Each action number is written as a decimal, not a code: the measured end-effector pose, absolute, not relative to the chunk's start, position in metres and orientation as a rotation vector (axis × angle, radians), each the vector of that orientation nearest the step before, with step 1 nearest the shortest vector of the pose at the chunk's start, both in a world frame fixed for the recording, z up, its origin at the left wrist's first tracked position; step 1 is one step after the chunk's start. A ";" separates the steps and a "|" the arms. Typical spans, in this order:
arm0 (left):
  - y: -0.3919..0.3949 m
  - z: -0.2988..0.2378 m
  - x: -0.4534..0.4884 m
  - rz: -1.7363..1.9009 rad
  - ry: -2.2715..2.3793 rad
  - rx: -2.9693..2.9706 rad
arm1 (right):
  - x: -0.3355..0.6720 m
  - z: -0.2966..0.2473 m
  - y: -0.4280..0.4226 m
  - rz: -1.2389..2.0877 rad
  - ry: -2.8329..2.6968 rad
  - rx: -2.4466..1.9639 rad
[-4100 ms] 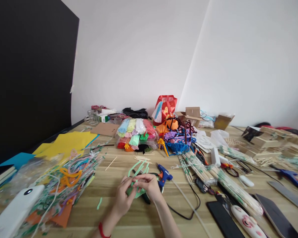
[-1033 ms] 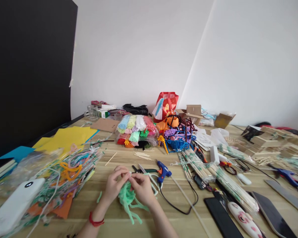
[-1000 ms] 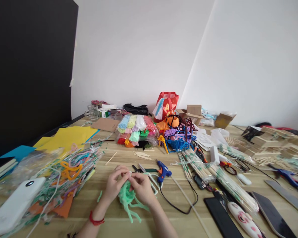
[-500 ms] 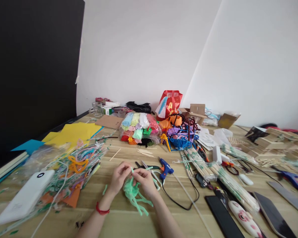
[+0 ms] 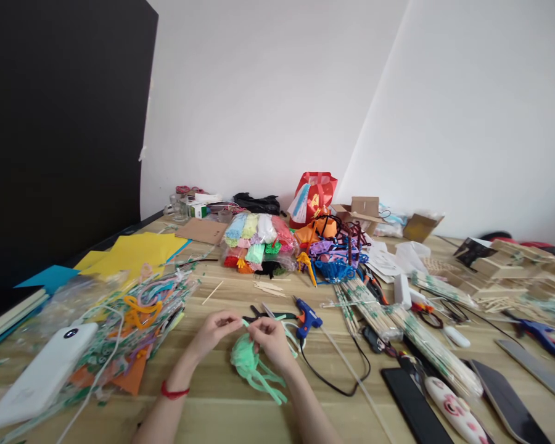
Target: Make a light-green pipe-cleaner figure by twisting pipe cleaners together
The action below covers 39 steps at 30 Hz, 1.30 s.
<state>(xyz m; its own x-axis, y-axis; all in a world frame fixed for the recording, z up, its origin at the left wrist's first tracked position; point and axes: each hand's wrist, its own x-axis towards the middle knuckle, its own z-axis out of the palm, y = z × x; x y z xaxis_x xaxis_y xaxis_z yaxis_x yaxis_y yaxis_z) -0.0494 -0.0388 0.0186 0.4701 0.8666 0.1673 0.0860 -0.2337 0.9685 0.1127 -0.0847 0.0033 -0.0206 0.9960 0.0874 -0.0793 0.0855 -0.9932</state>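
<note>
My left hand (image 5: 216, 332), with a red cord at the wrist, is closed in a pinch at the tip of a light green pipe cleaner. Facing it, my right hand (image 5: 269, 338) pinches the same strand a short way along. Below my fingers hangs or rests a tangled bunch of green pipe cleaners (image 5: 244, 359), its loose ends trailing toward me; I cannot tell whether it touches the table. Just beyond my right hand lie pliers or scissors with dark handles (image 5: 284, 316), partly hidden, and a blue glue gun (image 5: 309, 317).
Scraps and a white power bank (image 5: 44, 373) cover the left side. Bagged pipe cleaners (image 5: 259, 240) stand at the back, beside a colourful heap (image 5: 335, 253). Bundled wooden sticks (image 5: 370, 305) and phones (image 5: 513, 394) lie right. The glue gun's black cord (image 5: 337, 390) loops near my right arm.
My left hand has moved a little left, away from my right hand, and the gap between them has widened. The green bunch shows more fully below. The view has shifted slightly.
</note>
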 end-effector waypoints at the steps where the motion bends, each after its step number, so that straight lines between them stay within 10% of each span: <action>1: -0.039 0.019 -0.050 0.909 0.852 1.623 | 0.113 0.003 -0.085 1.185 -1.220 -1.090; 39: -0.035 -0.022 -0.030 1.034 0.762 0.985 | 0.114 -0.006 -0.082 1.159 -1.305 -1.142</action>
